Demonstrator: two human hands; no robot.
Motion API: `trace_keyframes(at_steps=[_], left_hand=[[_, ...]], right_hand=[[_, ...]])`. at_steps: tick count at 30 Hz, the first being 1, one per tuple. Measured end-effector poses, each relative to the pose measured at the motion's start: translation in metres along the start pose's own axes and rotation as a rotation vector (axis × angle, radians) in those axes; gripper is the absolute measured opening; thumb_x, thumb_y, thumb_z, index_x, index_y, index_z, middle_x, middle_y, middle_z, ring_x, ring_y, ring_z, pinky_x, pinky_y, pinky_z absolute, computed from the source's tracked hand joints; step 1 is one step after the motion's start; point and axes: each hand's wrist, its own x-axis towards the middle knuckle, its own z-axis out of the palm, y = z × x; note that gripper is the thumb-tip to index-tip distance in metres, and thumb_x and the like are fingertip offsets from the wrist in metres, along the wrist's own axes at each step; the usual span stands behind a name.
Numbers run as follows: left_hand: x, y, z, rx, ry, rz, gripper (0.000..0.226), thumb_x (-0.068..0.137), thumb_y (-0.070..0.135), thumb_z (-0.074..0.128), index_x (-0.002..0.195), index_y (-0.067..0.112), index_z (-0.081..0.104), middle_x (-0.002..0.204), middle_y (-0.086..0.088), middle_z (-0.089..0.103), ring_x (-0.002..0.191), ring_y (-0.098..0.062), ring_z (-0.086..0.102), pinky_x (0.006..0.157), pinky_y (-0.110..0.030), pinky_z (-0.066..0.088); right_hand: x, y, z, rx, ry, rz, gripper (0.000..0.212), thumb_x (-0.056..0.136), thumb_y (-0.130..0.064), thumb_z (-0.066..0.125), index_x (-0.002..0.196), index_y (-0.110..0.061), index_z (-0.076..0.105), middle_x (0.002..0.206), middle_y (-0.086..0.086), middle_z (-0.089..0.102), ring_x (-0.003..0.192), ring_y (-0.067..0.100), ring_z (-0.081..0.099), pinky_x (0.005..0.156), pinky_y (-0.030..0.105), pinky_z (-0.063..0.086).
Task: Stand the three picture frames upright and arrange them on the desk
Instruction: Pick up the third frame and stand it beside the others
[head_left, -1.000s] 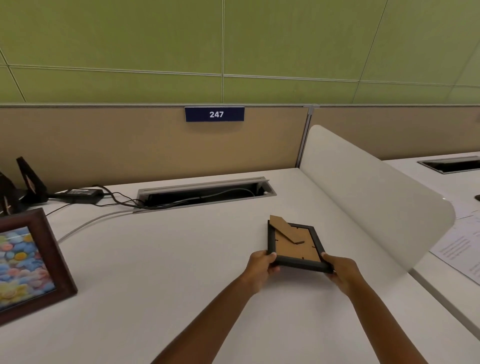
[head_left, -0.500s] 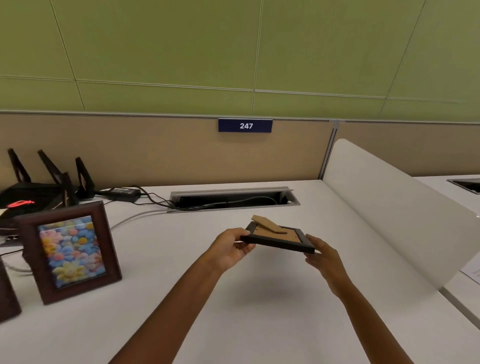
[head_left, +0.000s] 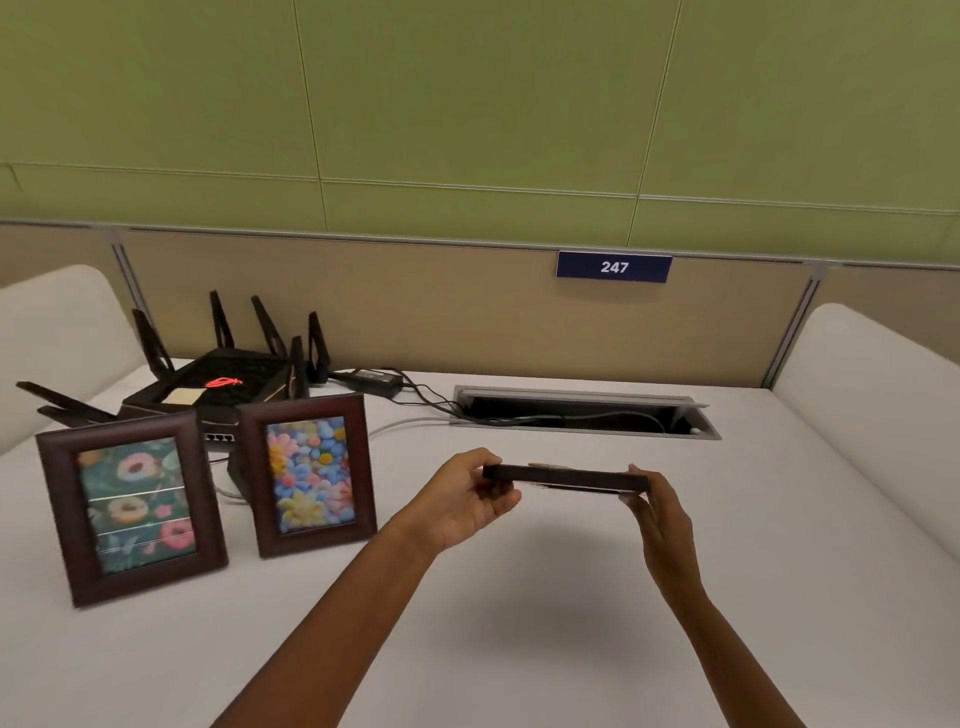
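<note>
A person's two bare hands hold a small black picture frame (head_left: 566, 478) in the air above a white table (head_left: 519, 649), seen edge-on so that it looks like a thin dark bar lying nearly level. The left hand (head_left: 462, 501) closes its grip on the frame's left end, thumb on top and fingers curled beneath; the right hand (head_left: 657, 512) closes its grip on the right end, fingers pressed along the edge. To the left of the black frame, two brown wooden frames already stand upright on the table: the nearer one (head_left: 311, 473) shows bright, many-coloured flowers, and beyond it, farther left, the other (head_left: 132, 506) shows pink and cream flowers on dark green. Behind the flower frames sits a black router (head_left: 218, 387) with upright antennas, and behind the black frame is a cable slot (head_left: 584, 413) cut into the table. The black frame looks light and stiff, easily carried by its two short ends, though any glass front would be fragile, so it should be set down gently rather than dropped. Holding the outer rim keeps fingers off the glass; whether the prop on its back is folded out cannot be told from this angle. By the look of things, this is the last frame left to stand, probably to the right of the bright flower frame.
</note>
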Motion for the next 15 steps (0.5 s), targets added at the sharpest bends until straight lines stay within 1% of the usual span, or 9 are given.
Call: trace_keyframes(at_steps=[2,3,5,7,9,11,13,15], left_hand=[[0.000,0.005,-0.013,0.083,0.021,0.029,0.025,0.090,0.019,0.043,0.084,-0.001,0.055,0.075,-0.014,0.053,0.066,-0.021,0.055,0.048,-0.024,0.057],[0.001,0.006,-0.019,0.181,0.051,0.054,0.029,0.092,0.024,0.040,0.085,0.000,0.056,0.076,-0.014,0.056,0.067,-0.022,0.057,0.051,-0.026,0.057],[0.005,0.006,-0.031,0.410,0.147,0.137,0.041,0.095,0.035,0.032,0.084,0.005,0.058,0.081,-0.013,0.060,0.074,-0.021,0.059,0.065,-0.027,0.054],[0.011,0.006,-0.042,0.553,0.244,0.221,0.053,0.094,0.048,0.024,0.083,0.009,0.058,0.091,-0.011,0.058,0.088,-0.022,0.056,0.081,-0.031,0.048],[0.017,0.004,-0.053,0.528,0.271,0.235,0.065,0.089,0.057,0.015,0.086,0.010,0.060,0.098,-0.010,0.057,0.099,-0.024,0.052,0.092,-0.037,0.042],[0.022,0.002,-0.064,0.444,0.261,0.203,0.074,0.086,0.062,0.009,0.081,0.012,0.062,0.100,-0.011,0.058,0.101,-0.025,0.051,0.098,-0.040,0.039],[0.028,-0.002,-0.074,0.416,0.241,0.185,0.077,0.083,0.065,0.005,0.078,0.016,0.064,0.097,-0.009,0.062,0.102,-0.024,0.052,0.101,-0.041,0.036],[0.034,-0.004,-0.078,0.397,0.218,0.185,0.075,0.083,0.064,0.003,0.080,0.020,0.064,0.101,-0.007,0.062,0.105,-0.025,0.052,0.105,-0.043,0.033]], right_hand=[[0.002,-0.006,0.012,0.005,-0.008,-0.041,0.018,0.089,0.001,0.047,0.097,-0.014,0.051,0.094,0.006,0.058,0.087,0.020,0.056,0.075,0.004,0.044],[0.003,-0.009,0.018,0.010,-0.017,-0.057,0.018,0.089,0.003,0.046,0.097,-0.013,0.051,0.093,0.006,0.058,0.083,0.018,0.057,0.070,0.001,0.045],[0.006,-0.013,0.029,0.053,-0.057,-0.053,0.018,0.090,0.003,0.043,0.098,-0.011,0.050,0.094,0.006,0.059,0.083,0.012,0.058,0.066,0.000,0.047],[0.008,-0.017,0.040,0.128,-0.102,-0.003,0.016,0.091,0.002,0.042,0.099,-0.009,0.049,0.094,0.003,0.060,0.087,0.007,0.058,0.063,0.003,0.051],[0.011,-0.020,0.050,0.217,-0.130,0.062,0.014,0.091,-0.001,0.042,0.099,-0.009,0.049,0.092,-0.002,0.061,0.087,0.008,0.059,0.062,0.006,0.052],[0.015,-0.022,0.058,0.286,-0.158,0.119,0.013,0.092,-0.004,0.041,0.100,-0.009,0.050,0.093,-0.002,0.061,0.088,0.010,0.060,0.062,0.007,0.053],[0.018,-0.023,0.065,0.332,-0.194,0.173,0.014,0.093,-0.007,0.041,0.102,-0.010,0.050,0.096,-0.001,0.061,0.091,0.010,0.060,0.063,0.009,0.055],[0.020,-0.023,0.072,0.357,-0.230,0.213,0.015,0.093,-0.009,0.041,0.104,-0.011,0.051,0.097,-0.001,0.061,0.091,0.010,0.060,0.063,0.010,0.055]])
